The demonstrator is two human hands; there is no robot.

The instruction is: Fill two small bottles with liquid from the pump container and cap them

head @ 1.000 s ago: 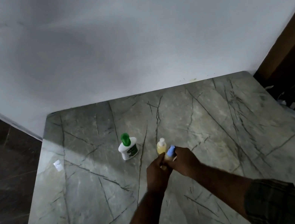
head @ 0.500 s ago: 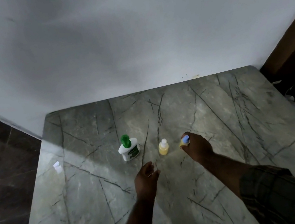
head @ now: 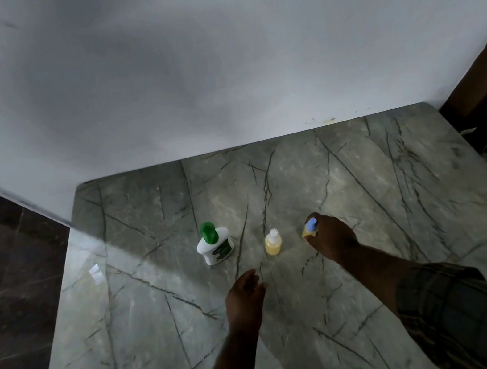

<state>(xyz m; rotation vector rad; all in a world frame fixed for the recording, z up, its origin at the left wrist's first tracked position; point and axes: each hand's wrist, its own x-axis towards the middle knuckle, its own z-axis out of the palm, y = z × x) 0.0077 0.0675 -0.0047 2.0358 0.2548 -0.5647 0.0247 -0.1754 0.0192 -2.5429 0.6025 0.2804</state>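
Two little bottles on my table

My right hand [head: 331,235] grips the blue-capped bottle [head: 309,227]; my left hand [head: 244,294] hangs loose, fingers apart, holding nothing.

Two bare forearms enter from the bottom of the frame. The right arm, at lower right, wears a dark plaid sleeve [head: 473,316] rolled or cut short above the forearm, its faint stripes crossing. The left arm, at lower centre, shows no sleeve within the frame.
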